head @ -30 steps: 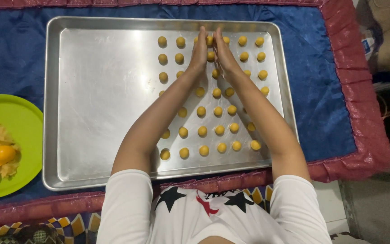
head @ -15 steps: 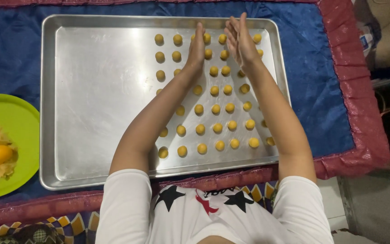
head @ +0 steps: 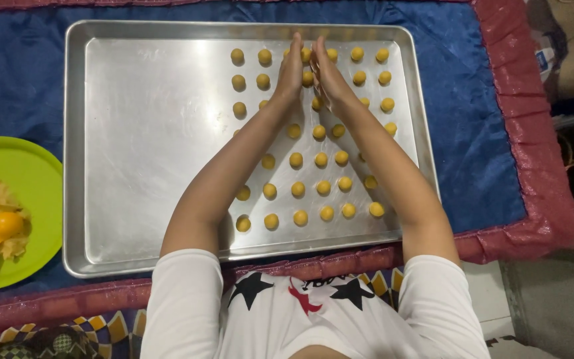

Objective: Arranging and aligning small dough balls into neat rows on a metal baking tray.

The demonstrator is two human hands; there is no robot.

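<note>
Pressing palm to palm, left hand [head: 291,70] and right hand [head: 327,74] hover over tray [head: 147,133]; contents hidden.

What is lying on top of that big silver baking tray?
On the tray, rows of small yellow dough balls fill its right half. The left hand and right hand meet palm to palm above them; both forearms cover several balls, and anything between the palms is hidden.
</note>
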